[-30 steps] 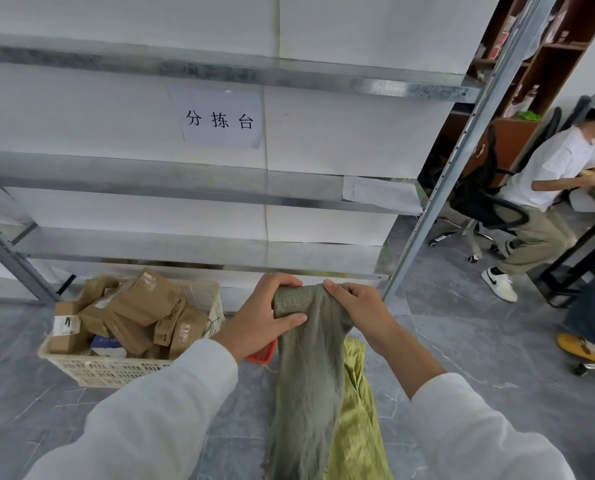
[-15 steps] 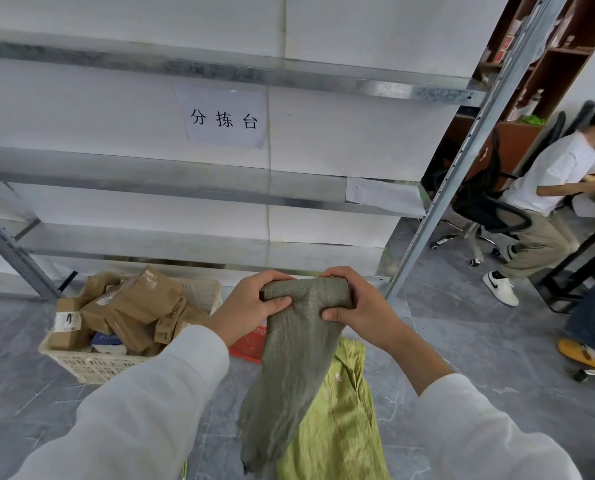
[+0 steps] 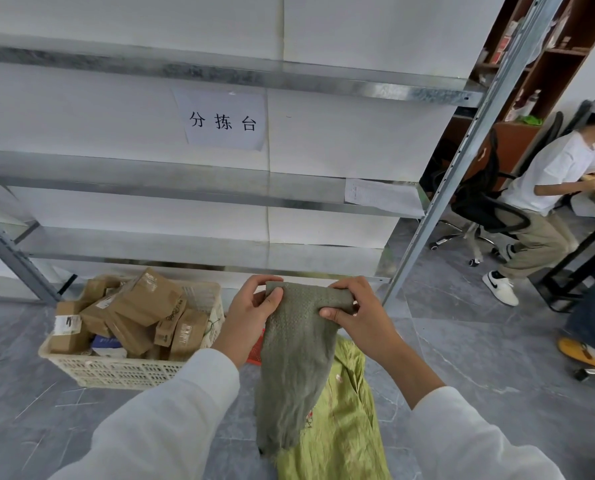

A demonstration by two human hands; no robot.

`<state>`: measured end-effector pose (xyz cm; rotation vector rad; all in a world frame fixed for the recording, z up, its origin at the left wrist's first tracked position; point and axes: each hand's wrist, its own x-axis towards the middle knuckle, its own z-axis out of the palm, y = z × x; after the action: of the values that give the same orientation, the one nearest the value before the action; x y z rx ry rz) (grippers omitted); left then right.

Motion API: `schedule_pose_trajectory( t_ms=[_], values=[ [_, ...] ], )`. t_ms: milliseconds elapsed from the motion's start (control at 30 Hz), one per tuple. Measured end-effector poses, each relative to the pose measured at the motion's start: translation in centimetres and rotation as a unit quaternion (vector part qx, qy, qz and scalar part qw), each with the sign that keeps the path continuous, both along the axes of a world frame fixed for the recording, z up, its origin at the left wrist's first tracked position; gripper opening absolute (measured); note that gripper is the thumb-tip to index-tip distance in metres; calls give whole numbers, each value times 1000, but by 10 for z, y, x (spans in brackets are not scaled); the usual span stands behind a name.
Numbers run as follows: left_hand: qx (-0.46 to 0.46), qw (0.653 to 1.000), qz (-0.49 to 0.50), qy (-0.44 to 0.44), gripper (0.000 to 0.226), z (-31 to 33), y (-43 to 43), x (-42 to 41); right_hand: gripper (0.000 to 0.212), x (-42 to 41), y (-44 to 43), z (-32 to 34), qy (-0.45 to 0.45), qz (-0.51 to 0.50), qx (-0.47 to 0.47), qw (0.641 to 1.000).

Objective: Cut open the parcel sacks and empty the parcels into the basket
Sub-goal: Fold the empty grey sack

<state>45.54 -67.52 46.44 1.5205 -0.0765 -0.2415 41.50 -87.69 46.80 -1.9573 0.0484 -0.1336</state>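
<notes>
Our left hand (image 3: 251, 313) and right hand (image 3: 362, 317) grip a limp, seemingly emptied sack (image 3: 296, 358); parcels (image 3: 140, 306) fill the basket (image 3: 123, 372) at nine o'clock.

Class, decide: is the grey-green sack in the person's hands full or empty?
Empty, apparently: the grey-green sack hangs limp and flat from the left hand and right hand, showing no bulges.

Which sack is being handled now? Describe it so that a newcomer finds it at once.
In front of the metal shelf rack, right of the cream basket, the left hand and right hand pinch the top of the grey-green sack. It hangs limp and dull, unlike the bright yellow-green sack lying on the floor under it.
</notes>
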Motion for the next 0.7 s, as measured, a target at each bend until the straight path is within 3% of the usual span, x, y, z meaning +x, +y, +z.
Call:
schedule_pose_trajectory(
  t_ms=[133,267,367,533,633,700],
  values=[
    [12,1000,-7,-22,25,6,2,1,13,0,-2,4,-10,19,57,998],
    [39,994,-87,-58,64,4,9,-2,32,1,-9,3,-8,48,134,990],
    [45,986,-124,-98,78,4,12,-4,34,-4,-5,7,14,39,150,988],
    [136,973,-97,-158,56,6,9,-8,31,-8,5,4,77,-18,236,969],
    [96,986,-39,-134,37,3,10,-8,40,-11,7,5,102,16,256,961],
    [85,991,-17,-106,29,1,11,-8,52,-13,6,7,88,58,222,969]
  ],
)
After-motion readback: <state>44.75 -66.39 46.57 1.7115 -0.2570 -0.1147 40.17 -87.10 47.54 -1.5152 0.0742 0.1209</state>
